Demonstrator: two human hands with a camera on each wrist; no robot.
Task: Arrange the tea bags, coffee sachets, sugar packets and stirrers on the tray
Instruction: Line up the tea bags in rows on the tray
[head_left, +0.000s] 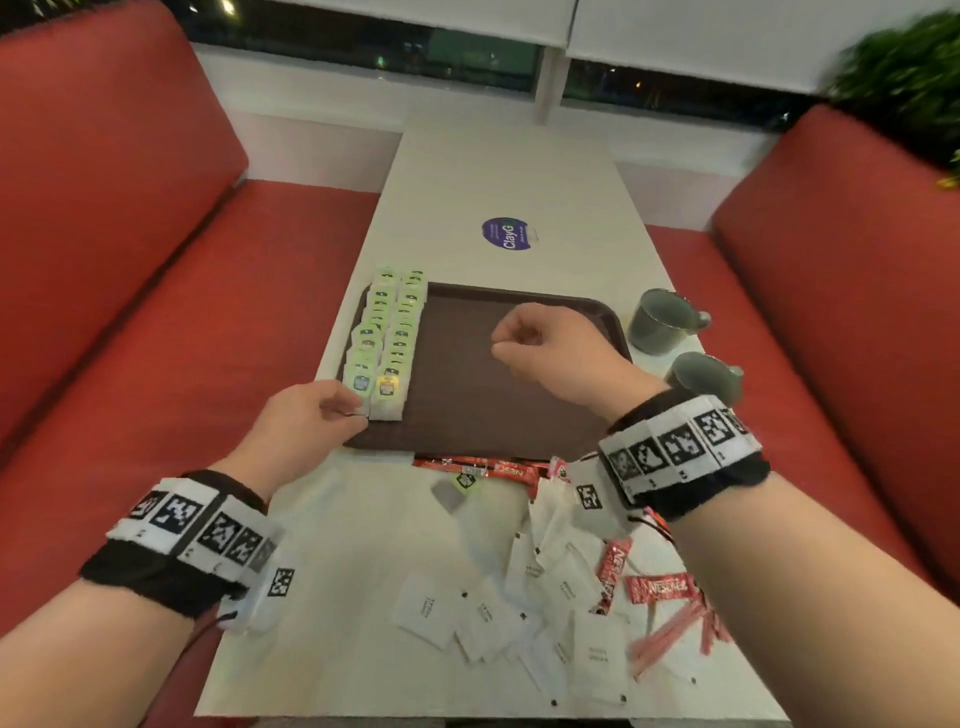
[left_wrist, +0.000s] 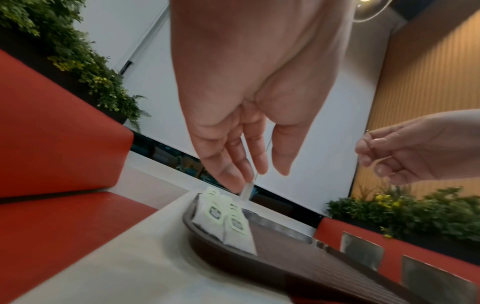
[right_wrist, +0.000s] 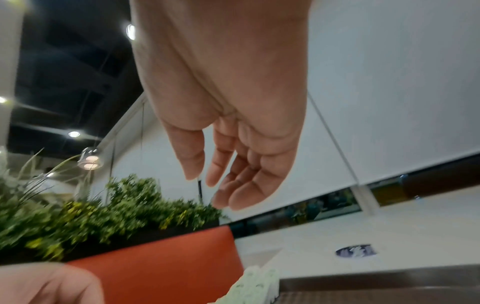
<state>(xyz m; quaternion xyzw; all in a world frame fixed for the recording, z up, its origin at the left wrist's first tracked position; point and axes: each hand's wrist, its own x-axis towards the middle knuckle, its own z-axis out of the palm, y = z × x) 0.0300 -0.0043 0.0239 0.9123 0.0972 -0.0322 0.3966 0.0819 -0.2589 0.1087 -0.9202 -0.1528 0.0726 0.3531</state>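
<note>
Though blurry, read "ClayGo" on a round blue sticker on the table past the tray. Read "NESCAFE" on red coffee sachets near the table's close edge. Saw tiny words on the white sugar packets, too small to read. Saw pink stirrers just beside them. Found the tea bags in two rows along the tray's left side. Found the left hand at the near end of those rows, pinching a thin white piece; could not tell what. Found the right hand above the tray, loosely curled, holding nothing.
</note>
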